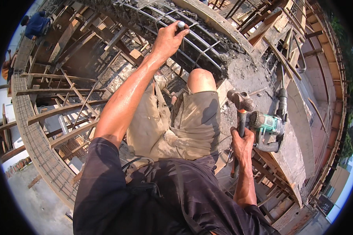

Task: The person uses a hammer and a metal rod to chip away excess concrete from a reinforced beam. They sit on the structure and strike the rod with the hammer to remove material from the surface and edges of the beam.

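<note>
Rebar-laced concrete (208, 47), grey-headed hammer (240, 101), perhaps chisel (181, 25).

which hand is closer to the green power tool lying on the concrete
Right. The right hand grips the hammer by its handle, just left of the green power tool and nearly touching it. The left hand is far off, up at the rebar cage, holding a chisel.
</note>
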`<action>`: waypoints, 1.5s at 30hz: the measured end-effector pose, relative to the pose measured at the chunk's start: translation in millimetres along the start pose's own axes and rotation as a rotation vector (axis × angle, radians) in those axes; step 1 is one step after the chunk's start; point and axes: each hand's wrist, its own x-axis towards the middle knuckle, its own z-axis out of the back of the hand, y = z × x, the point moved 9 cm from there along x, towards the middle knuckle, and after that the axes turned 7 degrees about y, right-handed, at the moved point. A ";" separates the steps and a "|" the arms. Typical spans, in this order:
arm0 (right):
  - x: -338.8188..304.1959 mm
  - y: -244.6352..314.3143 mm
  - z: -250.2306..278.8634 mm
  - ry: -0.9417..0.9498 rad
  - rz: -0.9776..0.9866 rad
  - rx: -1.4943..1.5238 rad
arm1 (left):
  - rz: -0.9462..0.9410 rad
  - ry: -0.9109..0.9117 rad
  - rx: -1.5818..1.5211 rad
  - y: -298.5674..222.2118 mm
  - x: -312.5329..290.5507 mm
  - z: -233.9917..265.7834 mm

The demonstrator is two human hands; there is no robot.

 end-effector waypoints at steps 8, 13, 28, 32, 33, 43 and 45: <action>28.3 120.3 -7.5 0.033 0.261 0.039 | 0.108 -0.058 -0.146 67.5 -4.7 -31.1; 40.0 208.4 4.9 0.005 0.472 0.136 | 0.136 -0.057 -0.110 65.5 -1.2 -25.6; 71.6 264.2 -31.6 0.073 0.464 0.044 | 0.042 0.041 0.013 78.9 22.7 -24.3; 54.3 293.1 -11.1 0.024 0.757 0.418 | -0.022 0.013 -0.040 74.6 21.8 -24.2; 64.9 287.2 -21.4 0.026 0.753 0.348 | 0.005 0.010 -0.053 76.8 22.4 -27.4; 72.4 256.4 -37.1 0.097 0.434 -0.183 | -0.011 0.018 -0.041 78.2 26.0 -37.8; 50.9 295.7 -8.5 0.036 0.650 0.110 | 0.015 0.036 0.005 78.6 23.5 -33.4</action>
